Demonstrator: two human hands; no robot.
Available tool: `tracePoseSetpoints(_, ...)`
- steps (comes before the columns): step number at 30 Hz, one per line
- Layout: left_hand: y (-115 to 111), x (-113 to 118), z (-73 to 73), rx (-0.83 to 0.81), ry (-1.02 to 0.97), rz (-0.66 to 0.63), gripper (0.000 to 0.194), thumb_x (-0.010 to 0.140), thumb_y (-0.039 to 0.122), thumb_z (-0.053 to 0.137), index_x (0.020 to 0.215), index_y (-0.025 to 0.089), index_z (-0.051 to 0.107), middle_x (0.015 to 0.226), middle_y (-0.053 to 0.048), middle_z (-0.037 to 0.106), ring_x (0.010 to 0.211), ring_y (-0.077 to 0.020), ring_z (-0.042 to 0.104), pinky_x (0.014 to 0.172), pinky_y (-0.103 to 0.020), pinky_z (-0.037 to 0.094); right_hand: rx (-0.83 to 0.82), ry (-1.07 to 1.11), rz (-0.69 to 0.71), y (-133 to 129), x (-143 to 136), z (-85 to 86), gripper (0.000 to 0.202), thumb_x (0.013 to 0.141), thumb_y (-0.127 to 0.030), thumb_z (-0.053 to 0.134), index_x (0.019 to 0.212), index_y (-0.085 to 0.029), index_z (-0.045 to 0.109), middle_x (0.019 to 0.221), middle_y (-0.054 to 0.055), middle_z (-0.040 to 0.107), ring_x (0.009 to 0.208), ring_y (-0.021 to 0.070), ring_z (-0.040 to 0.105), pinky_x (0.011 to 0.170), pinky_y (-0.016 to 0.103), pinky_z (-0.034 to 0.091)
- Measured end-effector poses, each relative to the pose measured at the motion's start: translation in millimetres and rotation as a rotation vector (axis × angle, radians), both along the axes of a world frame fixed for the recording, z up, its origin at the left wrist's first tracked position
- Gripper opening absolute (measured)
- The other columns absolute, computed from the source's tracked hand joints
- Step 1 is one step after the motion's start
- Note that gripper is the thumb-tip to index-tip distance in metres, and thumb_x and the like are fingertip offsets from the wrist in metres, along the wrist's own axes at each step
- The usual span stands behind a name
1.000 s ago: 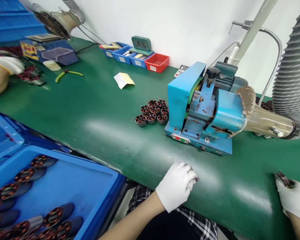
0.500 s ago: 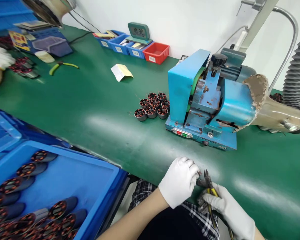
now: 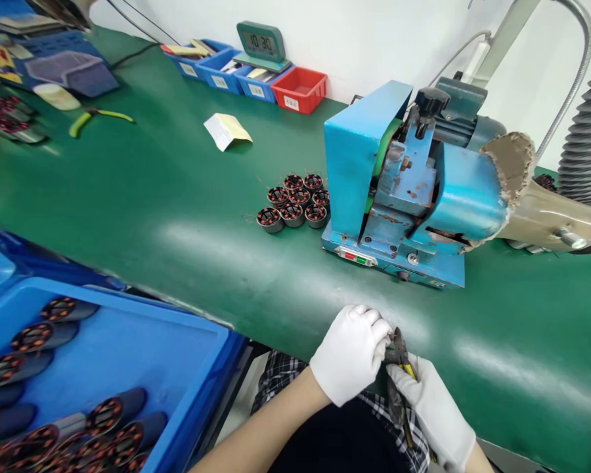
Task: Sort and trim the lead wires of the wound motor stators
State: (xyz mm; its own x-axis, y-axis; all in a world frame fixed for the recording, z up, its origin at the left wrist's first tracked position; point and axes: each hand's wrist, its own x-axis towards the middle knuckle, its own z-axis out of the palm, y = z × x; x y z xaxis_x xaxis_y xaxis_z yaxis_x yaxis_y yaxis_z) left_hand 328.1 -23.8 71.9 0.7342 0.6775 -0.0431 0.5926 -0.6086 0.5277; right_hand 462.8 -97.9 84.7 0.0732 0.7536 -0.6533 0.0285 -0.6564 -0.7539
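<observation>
Nearest the body, the gloved right hand [image 3: 433, 404] has its fingers wrapped around yellow-handled cutting pliers [image 3: 400, 348], the tip angled up beside the other glove. The left hand [image 3: 352, 355] is curled, its fingers gripping a dark workpiece [image 3: 390, 355] mostly hidden between the gloves, just above the bench [image 3: 201, 276] edge. With tip and fingertips so close, a slip of the pliers could nip the glove; since the grip hides the workpiece, a misjudged bite could damage it or any wire on it. To the left, a blue tote [image 3: 211, 323] holds wound stators [image 3: 108, 414]. Farther back, more copper-wound stators [image 3: 291, 213] cluster beside a blue motor-driven machine [image 3: 352, 151]; their loose wire ends could snag a passing glove.
</observation>
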Motion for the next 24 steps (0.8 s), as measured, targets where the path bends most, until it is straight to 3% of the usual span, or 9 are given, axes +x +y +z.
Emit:
tracePoseSetpoints(2, -0.5, -0.3, -0.3, 0.000, -0.010, 0.004, 0.013, 0.084, 0.016, 0.043, 0.088, 0.020, 0.056, 0.087, -0.004, 0.056, 0.084, -0.0211, 0.048, 0.077, -0.036, 0.040, -0.007, 0.044, -0.071, -2.0, 3.6, -5.0, 0.036, 0.069, -0.042, 0.067, 0.086, -0.011, 0.061, 0.068, 0.003, 0.060, 0.070, 0.0180, 0.055, 0.070, 0.028, 0.044)
tracePoseSetpoints(6, -1.8, 0.0, -2.0, 0.005, -0.024, 0.008, 0.015, 0.085, 0.016, 0.042, 0.087, 0.019, 0.057, 0.087, -0.004, 0.056, 0.084, -0.0215, 0.048, 0.078, -0.037, 0.040, 0.015, 0.357, -0.264, -6.4, 11.3, -10.5, 0.023, 0.071, -0.033, 0.069, 0.082, -0.015, 0.061, 0.067, -0.001, 0.057, 0.063, 0.0117, 0.053, 0.067, 0.024, 0.044)
tracePoseSetpoints(9, -1.7, -0.4, -3.2, 0.023, -0.074, 0.012, 0.016, 0.086, 0.016, 0.042, 0.086, 0.019, 0.057, 0.086, -0.004, 0.056, 0.084, -0.0214, 0.049, 0.077, -0.037, 0.040, 0.032, 0.588, -0.394, -6.2, 12.8, -15.3, 0.019, 0.073, -0.036, 0.066, 0.079, -0.019, 0.062, 0.068, 0.000, 0.060, 0.062, 0.0131, 0.056, 0.070, 0.029, 0.047)
tracePoseSetpoints(11, -0.4, -2.0, -3.9, 0.051, -0.098, 0.045, 0.018, 0.087, 0.016, 0.040, 0.085, 0.018, 0.058, 0.085, -0.004, 0.056, 0.083, -0.0214, 0.050, 0.077, -0.037, 0.040, 0.082, 0.632, -0.418, -3.4, 17.1, -20.1, 0.023, 0.075, -0.044, 0.062, 0.082, -0.022, 0.063, 0.081, 0.004, 0.065, 0.073, 0.0179, 0.061, 0.074, 0.037, 0.049)
tracePoseSetpoints(14, 2.9, -6.5, -5.9, 0.087, -0.108, 0.103, 0.019, 0.088, 0.016, 0.039, 0.086, 0.018, 0.058, 0.085, -0.005, 0.057, 0.081, -0.0213, 0.050, 0.076, -0.037, 0.040, 0.251, 0.533, -0.470, 5.1, 44.8, -28.6, 0.022, 0.078, -0.047, 0.056, 0.086, -0.027, 0.063, 0.100, 0.004, 0.065, 0.095, 0.0217, 0.060, 0.082, 0.044, 0.047)
tracePoseSetpoints(17, 5.7, -9.6, -9.8, 0.101, -0.137, 0.130, 0.018, 0.087, 0.017, 0.040, 0.084, 0.018, 0.058, 0.083, -0.004, 0.059, 0.080, -0.0210, 0.052, 0.075, -0.037, 0.041, 0.421, 0.382, -0.619, 22.8, 104.0, -35.5, 0.014, 0.079, -0.045, 0.055, 0.082, -0.031, 0.061, 0.094, -0.003, 0.065, 0.103, 0.0184, 0.057, 0.089, 0.045, 0.044)
tracePoseSetpoints(20, 7.3, -8.1, -12.7, 0.122, -0.176, 0.157, 0.017, 0.086, 0.018, 0.041, 0.086, 0.019, 0.058, 0.086, -0.004, 0.061, 0.084, -0.0213, 0.055, 0.078, -0.038, 0.043, 0.540, -0.057, -0.831, 50.2, 171.5, -34.5, 0.019, 0.080, -0.043, 0.051, 0.077, -0.025, 0.058, 0.084, -0.002, 0.064, 0.093, 0.0166, 0.061, 0.085, 0.041, 0.047)
tracePoseSetpoints(24, 10.4, -10.3, -6.9, 0.228, -0.260, 0.186, 0.025, 0.081, 0.020, 0.050, 0.105, 0.019, 0.054, 0.107, -0.007, 0.061, 0.098, -0.0238, 0.056, 0.087, -0.039, 0.045, 0.548, -0.463, -0.859, 73.8, 223.4, -20.1, 0.032, 0.087, -0.045, 0.045, 0.086, -0.016, 0.058, 0.086, 0.003, 0.062, 0.082, 0.0152, 0.060, 0.078, 0.036, 0.047)
